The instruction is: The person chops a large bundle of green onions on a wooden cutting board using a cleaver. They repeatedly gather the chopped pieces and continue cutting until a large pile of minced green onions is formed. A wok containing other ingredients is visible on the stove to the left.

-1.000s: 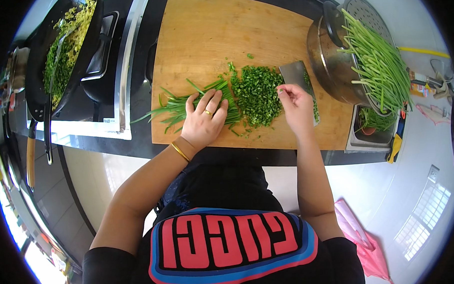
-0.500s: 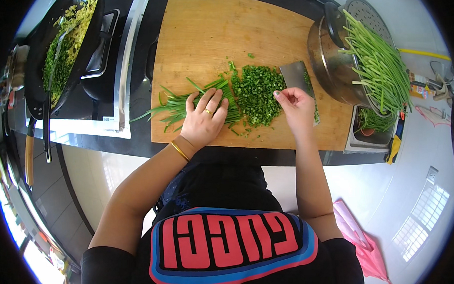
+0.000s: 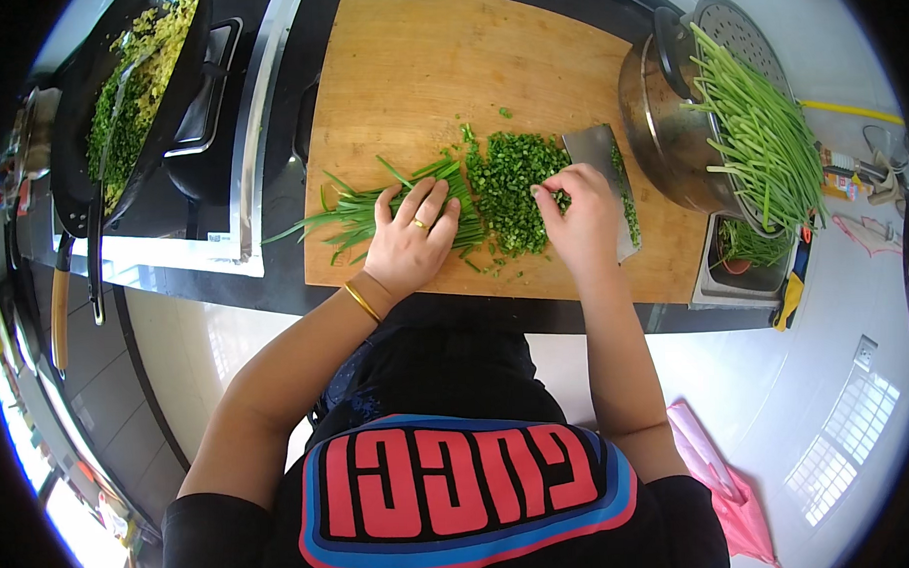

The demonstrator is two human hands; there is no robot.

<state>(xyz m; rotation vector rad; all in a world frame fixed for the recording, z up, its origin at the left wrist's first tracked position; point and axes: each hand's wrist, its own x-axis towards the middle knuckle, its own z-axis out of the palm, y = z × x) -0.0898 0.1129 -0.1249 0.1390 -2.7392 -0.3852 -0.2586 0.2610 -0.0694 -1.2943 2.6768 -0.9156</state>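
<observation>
My left hand (image 3: 411, 237), with a ring and a gold bangle, lies with bent fingers over a bunch of green chives (image 3: 357, 209) and presses it on the wooden cutting board (image 3: 447, 59). Just right of the bunch lies a heap of finely chopped chives (image 3: 511, 187). Over the heap's right edge is my right hand (image 3: 578, 215), thumb and forefinger pinched together; anything between them is too small to make out. Partly behind that hand, a cleaver (image 3: 592, 147) lies on the board with green bits along its blade.
At right stands a steel pot (image 3: 654, 127) with long chives (image 3: 754, 123) across its top. Below it is a small container (image 3: 749, 259) with greens. On the stove at far left sits a wok (image 3: 173, 114) of chopped greens and yellow pieces, with a wooden-handled utensil (image 3: 60, 318).
My right hand has turned and shifted slightly left, its thumb and forefinger now further over the chopped heap. The left hand stays on the bunch.
</observation>
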